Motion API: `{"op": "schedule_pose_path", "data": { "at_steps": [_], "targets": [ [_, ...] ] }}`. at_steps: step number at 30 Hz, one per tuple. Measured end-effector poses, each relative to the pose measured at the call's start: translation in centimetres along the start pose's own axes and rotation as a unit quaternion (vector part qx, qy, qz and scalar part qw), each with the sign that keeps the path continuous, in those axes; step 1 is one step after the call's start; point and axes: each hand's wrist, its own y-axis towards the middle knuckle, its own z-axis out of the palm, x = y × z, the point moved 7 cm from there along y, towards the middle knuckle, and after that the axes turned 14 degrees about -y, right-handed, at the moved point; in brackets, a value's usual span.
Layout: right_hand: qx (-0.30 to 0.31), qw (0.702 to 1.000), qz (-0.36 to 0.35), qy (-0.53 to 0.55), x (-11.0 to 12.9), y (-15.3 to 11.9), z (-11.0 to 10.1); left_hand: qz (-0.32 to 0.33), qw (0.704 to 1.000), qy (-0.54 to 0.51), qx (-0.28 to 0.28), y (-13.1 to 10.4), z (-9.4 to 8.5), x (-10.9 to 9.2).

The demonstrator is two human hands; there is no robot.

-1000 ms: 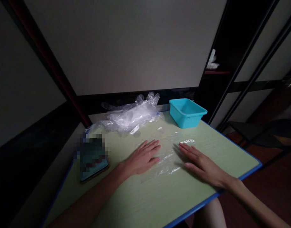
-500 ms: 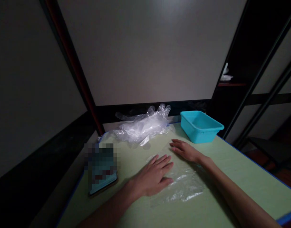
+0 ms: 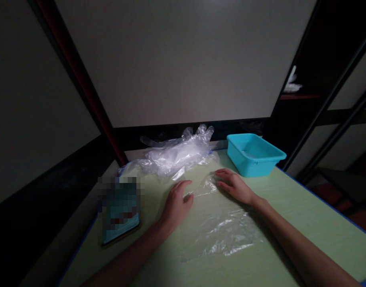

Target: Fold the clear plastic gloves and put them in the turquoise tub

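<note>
A thin, clear disposable plastic glove [image 3: 227, 233] lies flattened on the table, its outline hard to make out. My left hand [image 3: 174, 205] is at its left edge, fingers curved and thumb apart, with no plastic visibly gripped. At the glove's far end, my right hand [image 3: 236, 188] rests with the fingertips against a wrinkled, slightly raised part of the plastic. A gap shows between that thumb and the fingers. Behind both hands sits a crumpled pile of clear plastic gloves [image 3: 180, 155], some fingers sticking up.
A turquoise plastic basket [image 3: 257, 165] stands at the back right of the pale green table [image 3: 302, 223]. On the left, a phone-like device [image 3: 121, 231] with a blurred screen leans upright. A light panel [image 3: 183, 63] rises behind the table.
My left hand has lifted from lying flat on the plastic, moved left and curled its fingers. Wrinkled plastic now rises beside my right fingertips. The view has shifted slightly.
</note>
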Motion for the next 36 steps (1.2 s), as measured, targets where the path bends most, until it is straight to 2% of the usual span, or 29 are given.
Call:
{"op": "schedule_pose_path", "data": {
  "at_steps": [5,8,19,23,28,32,36],
  "targets": [
    [-0.092,0.995,0.013,0.034,0.0,0.0,-1.8,-0.029,0.999,-0.015,0.012,0.0,0.2,0.6],
    [-0.101,0.993,0.016,0.057,0.2,-0.1,-2.6,-0.051,0.998,-0.035,0.022,0.1,0.4,0.8],
    [0.045,0.995,-0.030,0.088,1.2,-1.2,-3.6,-0.020,0.997,-0.046,0.052,0.0,0.9,0.0],
    [0.106,0.991,-0.037,0.072,1.4,-1.7,-3.1,0.033,0.997,0.011,0.074,-0.4,1.1,-1.5],
    [0.173,0.983,-0.036,0.057,1.4,-2.4,-2.5,0.118,0.981,0.069,0.141,-1.3,2.0,-3.6],
    [0.197,0.977,-0.010,0.076,1.6,-2.5,-2.9,0.138,0.972,0.084,0.172,-1.6,2.3,-4.1],
    [0.183,0.977,-0.002,0.110,2.2,-2.1,-2.9,0.140,0.970,0.083,0.179,-1.5,2.4,-4.1]
  ]
}}
